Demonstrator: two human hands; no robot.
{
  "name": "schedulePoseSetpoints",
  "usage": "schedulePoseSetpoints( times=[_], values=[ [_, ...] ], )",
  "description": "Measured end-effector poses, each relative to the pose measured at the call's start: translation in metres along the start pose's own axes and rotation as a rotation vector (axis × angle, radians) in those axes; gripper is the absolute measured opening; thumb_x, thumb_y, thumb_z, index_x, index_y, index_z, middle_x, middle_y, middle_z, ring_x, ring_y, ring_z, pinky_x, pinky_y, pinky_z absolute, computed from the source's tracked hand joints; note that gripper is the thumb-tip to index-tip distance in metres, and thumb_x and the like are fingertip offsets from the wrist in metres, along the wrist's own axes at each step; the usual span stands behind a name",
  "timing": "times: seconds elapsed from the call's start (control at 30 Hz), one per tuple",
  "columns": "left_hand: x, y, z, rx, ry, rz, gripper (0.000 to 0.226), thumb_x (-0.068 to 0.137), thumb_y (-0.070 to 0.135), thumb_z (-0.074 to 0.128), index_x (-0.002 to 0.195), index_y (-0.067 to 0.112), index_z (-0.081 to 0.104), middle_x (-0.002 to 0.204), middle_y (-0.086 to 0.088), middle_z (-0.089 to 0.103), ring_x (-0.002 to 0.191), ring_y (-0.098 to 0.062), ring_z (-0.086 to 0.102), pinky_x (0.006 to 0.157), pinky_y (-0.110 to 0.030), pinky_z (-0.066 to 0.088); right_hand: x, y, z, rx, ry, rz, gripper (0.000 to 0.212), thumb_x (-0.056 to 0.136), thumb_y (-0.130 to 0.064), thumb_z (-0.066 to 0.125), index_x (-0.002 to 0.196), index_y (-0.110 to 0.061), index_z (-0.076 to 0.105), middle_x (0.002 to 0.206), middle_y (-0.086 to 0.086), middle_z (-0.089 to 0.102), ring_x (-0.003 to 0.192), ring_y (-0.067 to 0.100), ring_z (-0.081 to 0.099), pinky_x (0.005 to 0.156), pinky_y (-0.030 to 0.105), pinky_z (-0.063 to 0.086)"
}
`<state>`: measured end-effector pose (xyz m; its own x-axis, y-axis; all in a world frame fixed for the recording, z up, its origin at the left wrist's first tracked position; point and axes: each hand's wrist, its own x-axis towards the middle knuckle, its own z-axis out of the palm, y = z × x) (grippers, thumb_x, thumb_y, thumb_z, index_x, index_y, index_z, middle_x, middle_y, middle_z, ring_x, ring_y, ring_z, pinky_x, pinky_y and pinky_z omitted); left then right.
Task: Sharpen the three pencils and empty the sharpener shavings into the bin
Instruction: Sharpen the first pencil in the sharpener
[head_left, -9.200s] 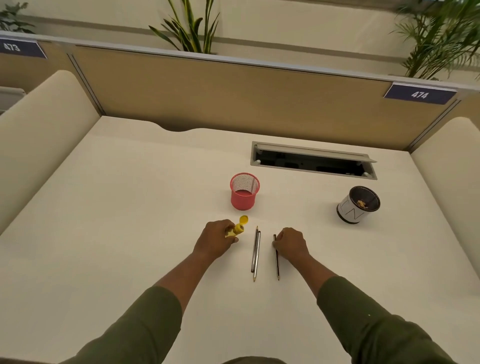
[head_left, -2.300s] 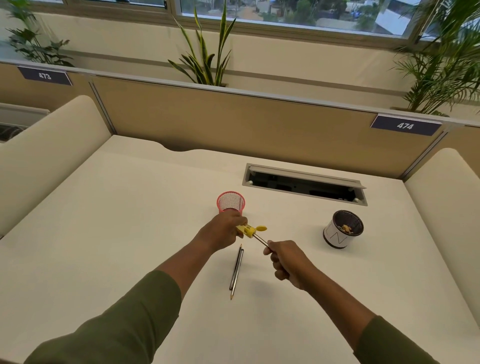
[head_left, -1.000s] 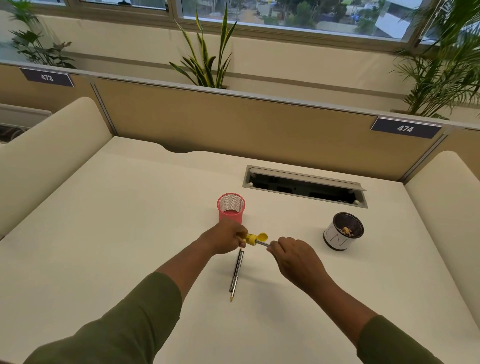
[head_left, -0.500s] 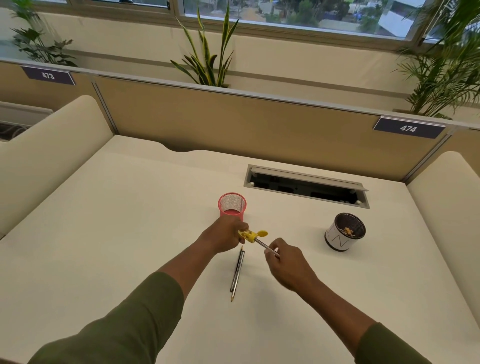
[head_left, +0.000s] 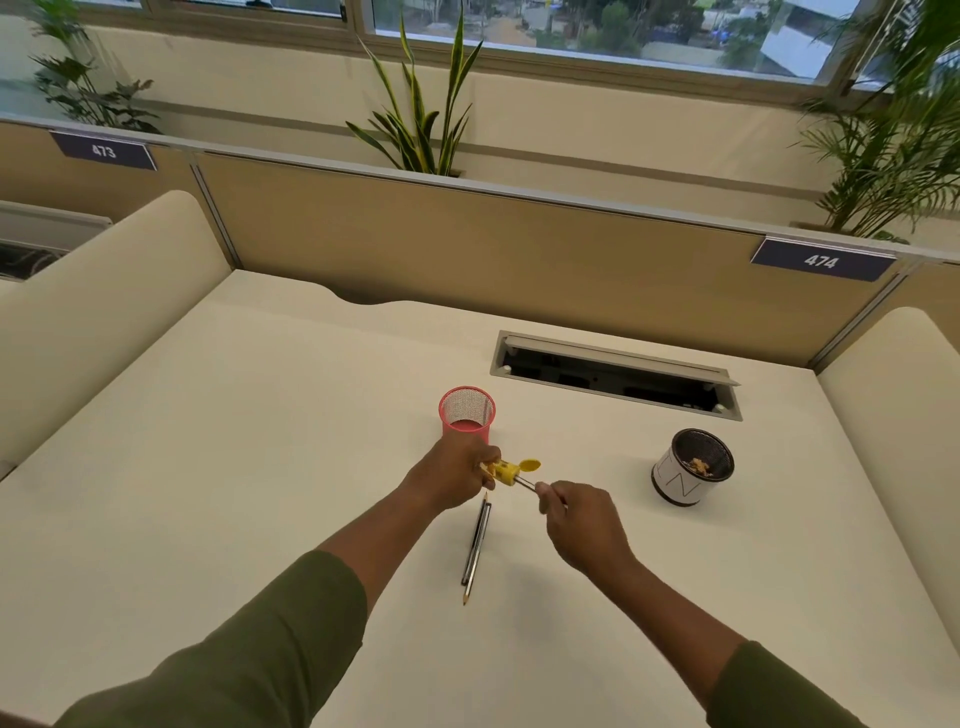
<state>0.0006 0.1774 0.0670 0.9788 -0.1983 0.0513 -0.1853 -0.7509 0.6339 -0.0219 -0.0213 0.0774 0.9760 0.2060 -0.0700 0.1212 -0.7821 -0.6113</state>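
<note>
**Pencil in the sharpener**

Your left hand (head_left: 457, 475) gripped the yellow sharpener (head_left: 505, 472) above the bench (head_left: 260, 467). Your right hand (head_left: 582, 525) pinched a pencil (head_left: 527, 485) seated in it. Two pencils (head_left: 477, 545) lay below; the bin (head_left: 691, 467) stood right.

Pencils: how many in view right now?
3. One pencil is held by the right hand, its tip in the yellow sharpener gripped by the left hand. Two pencils lie side by side on the desk, touching.
</note>
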Motion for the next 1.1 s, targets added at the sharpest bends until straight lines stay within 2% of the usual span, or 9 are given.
schedulePoseSetpoints(
  times=[0.1,0.2,0.27,0.37,0.5,0.67,0.8,0.97,1.1],
  values=[
    [-0.005,0.000,0.002,0.063,0.093,0.106,0.022,0.073,-0.010,0.068,0.091,0.002,0.072,0.088,-0.013,0.071,0.074,-0.023,0.066,0.066,-0.030,0.059,0.003,-0.014,-0.009,0.925,-0.302,0.722,0.034,0.099,-0.027,0.047,0.072,-0.008,0.055,0.046,-0.005,0.028,0.036,0.008,0.020,0.035,0.019,0.018],
    [-0.008,0.001,0.002,0.101,0.126,0.158,0.021,0.071,-0.005,0.073,0.089,0.006,0.073,0.086,-0.009,0.073,0.073,-0.021,0.065,0.064,-0.026,0.054,0.004,-0.011,-0.016,1.076,-0.444,0.827,0.034,0.101,-0.028,0.042,0.072,-0.011,0.051,0.047,-0.007,0.024,0.036,0.007,0.016,0.033,0.017,0.014],
    [-0.007,0.001,0.003,0.096,0.112,0.149,0.022,0.073,-0.005,0.071,0.092,0.006,0.072,0.090,-0.009,0.072,0.076,-0.020,0.065,0.067,-0.026,0.056,0.002,-0.007,-0.017,0.812,-0.385,0.651,0.037,0.101,-0.031,0.042,0.076,-0.009,0.059,0.051,-0.005,0.030,0.041,0.009,0.023,0.040,0.021,0.019],
    [-0.005,0.002,0.004,0.057,0.069,0.094,0.024,0.075,-0.008,0.066,0.095,0.005,0.072,0.093,-0.012,0.070,0.077,-0.022,0.066,0.070,-0.029,0.059,-0.002,0.000,-0.013,0.147,-0.159,0.120,0.029,0.098,-0.037,0.044,0.091,-0.017,0.064,0.065,-0.005,0.055,0.057,0.014,0.048,0.050,0.026,0.034],
    [-0.003,0.003,0.003,-0.015,0.001,0.028,0.020,0.078,-0.007,0.062,0.095,0.002,0.070,0.092,-0.016,0.069,0.077,-0.021,0.067,0.073,-0.032,0.060,-0.003,0.018,-0.009,-0.487,0.026,-0.365,0.016,0.094,-0.032,0.051,0.095,-0.019,0.058,0.075,-0.001,0.060,0.059,0.018,0.052,0.049,0.031,0.040],
    [-0.003,0.006,0.002,-0.118,-0.032,-0.044,0.018,0.083,-0.006,0.060,0.097,-0.001,0.070,0.093,-0.019,0.066,0.073,-0.018,0.067,0.074,-0.029,0.059,0.002,0.030,-0.011,-0.679,0.174,-0.650,0.014,0.088,-0.024,0.065,0.080,-0.013,0.061,0.061,0.002,0.050,0.046,0.019,0.042,0.038,0.030,0.027],
    [-0.004,0.010,0.003,-0.111,0.071,-0.038,0.019,0.080,-0.008,0.064,0.097,0.000,0.071,0.094,-0.018,0.068,0.070,-0.015,0.064,0.068,-0.020,0.057,0.000,0.012,-0.006,-0.346,0.055,-0.295,0.025,0.093,-0.024,0.058,0.073,-0.011,0.064,0.056,-0.003,0.050,0.044,0.017,0.041,0.042,0.027,0.028],
    [-0.011,0.008,0.003,-0.066,0.160,0.094,0.019,0.070,-0.013,0.071,0.082,0.001,0.074,0.080,-0.013,0.073,0.068,-0.022,0.066,0.062,-0.026,0.058,0.009,-0.012,-0.022,0.974,-0.475,0.772,0.035,0.102,-0.025,0.041,0.071,-0.010,0.052,0.046,-0.006,0.029,0.034,0.006,0.020,0.031,0.016,0.016],
    [-0.009,0.011,0.000,-0.034,0.164,0.123,0.021,0.068,-0.007,0.076,0.086,0.004,0.074,0.084,-0.009,0.075,0.071,-0.019,0.068,0.065,-0.025,0.057,0.007,-0.011,-0.023,1.010,-0.533,0.799,0.036,0.102,-0.028,0.039,0.073,-0.012,0.051,0.048,-0.006,0.028,0.036,0.006,0.018,0.033,0.016,0.014]
  ],
)
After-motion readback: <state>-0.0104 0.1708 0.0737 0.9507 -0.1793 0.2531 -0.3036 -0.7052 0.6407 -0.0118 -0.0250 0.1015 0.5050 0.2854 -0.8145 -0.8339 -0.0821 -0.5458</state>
